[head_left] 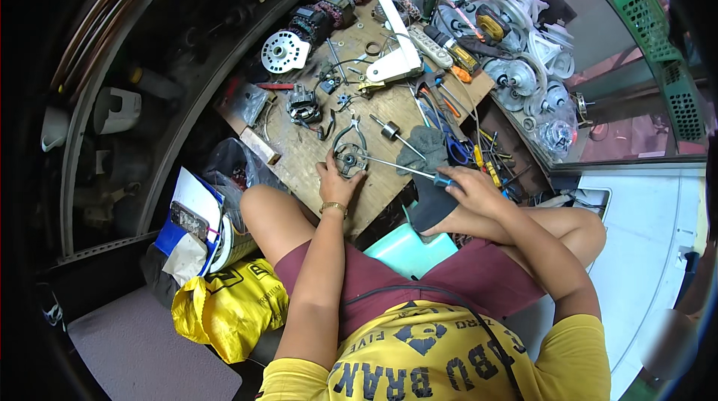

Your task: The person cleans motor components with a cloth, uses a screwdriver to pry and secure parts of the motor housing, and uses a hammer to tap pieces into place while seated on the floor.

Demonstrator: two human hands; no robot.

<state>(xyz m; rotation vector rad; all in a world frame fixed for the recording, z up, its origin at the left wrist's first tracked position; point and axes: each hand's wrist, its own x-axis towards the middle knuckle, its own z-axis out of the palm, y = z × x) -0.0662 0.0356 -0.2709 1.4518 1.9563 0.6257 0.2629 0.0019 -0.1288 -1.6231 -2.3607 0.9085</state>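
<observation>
1. At the bench's (295, 165) near corner, a round metal part (350, 161) rests in the left hand (340, 184), digits curled about its rim, apparently to steady it.
2. Right hand (476, 191): closed on the handle of a screwdriver (400, 167). Shaft slants low to the part, presumably to reach its inner face; tip contact cannot be confirmed.
3. Pliers (355, 126): just beyond the part, handles spread toward it, likely for ready reach.
4. Rotor (390, 130): beside the rag (428, 141), toward the right edge, seemingly set aside.

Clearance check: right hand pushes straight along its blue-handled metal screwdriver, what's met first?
The screwdriver likely meets the round grey metal part in the left hand; depth is unclear.
</observation>
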